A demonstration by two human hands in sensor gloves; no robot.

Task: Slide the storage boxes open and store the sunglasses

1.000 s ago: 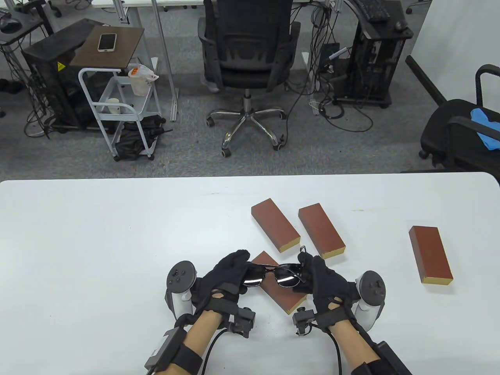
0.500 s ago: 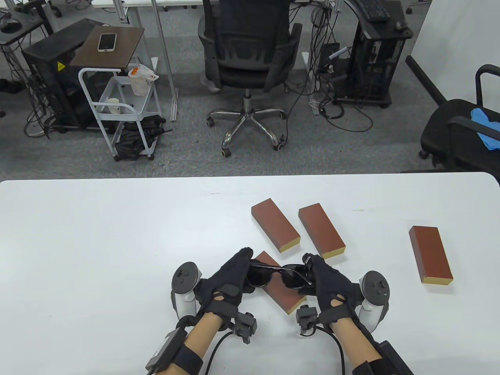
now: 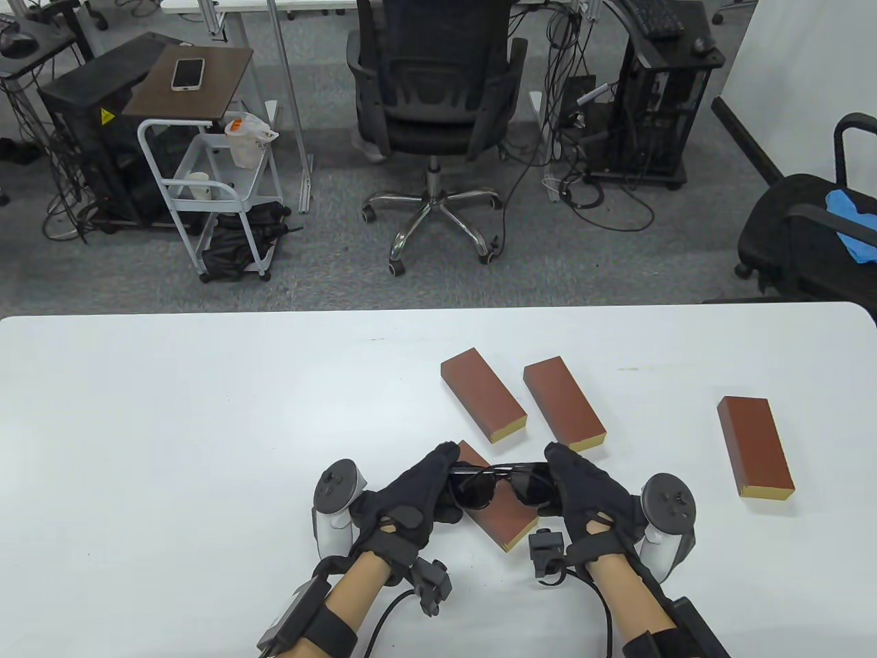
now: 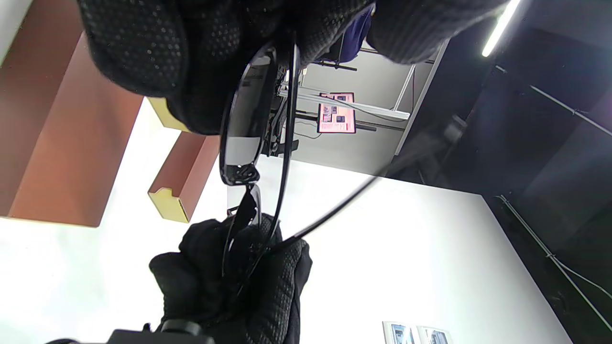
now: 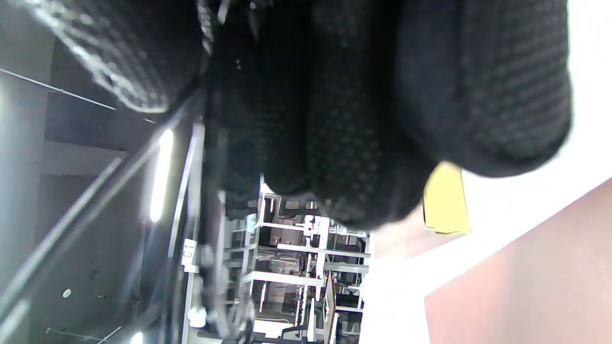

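Count: 4 brown storage boxes w/ yellow ends, 1 pr sunglasses [image 3: 503, 484], 2 gloved hands. Sunglasses lower centre of table view, held off the white table [image 3: 205, 425] between both hands, directly over nearest box [image 3: 510, 524]. Long axis approx. left-right across frame, lenses dark, front tilted toward camera. Left hand [image 3: 418, 490] curled round left end of frame; right hand [image 3: 582, 490] curled round right end. Left wrist view: frame seen edge-on, one temple arm swung out to right, opposite hand gripping far end. Right wrist view: blurred, fingers close over frame, detail unclear. Two boxes [image 3: 483, 395] [image 3: 564, 404] side by side just above hands, long axes slanting upper left to lower right. Fourth box [image 3: 755, 445] well apart, right of frame, near-vertical. All 4 appear closed.
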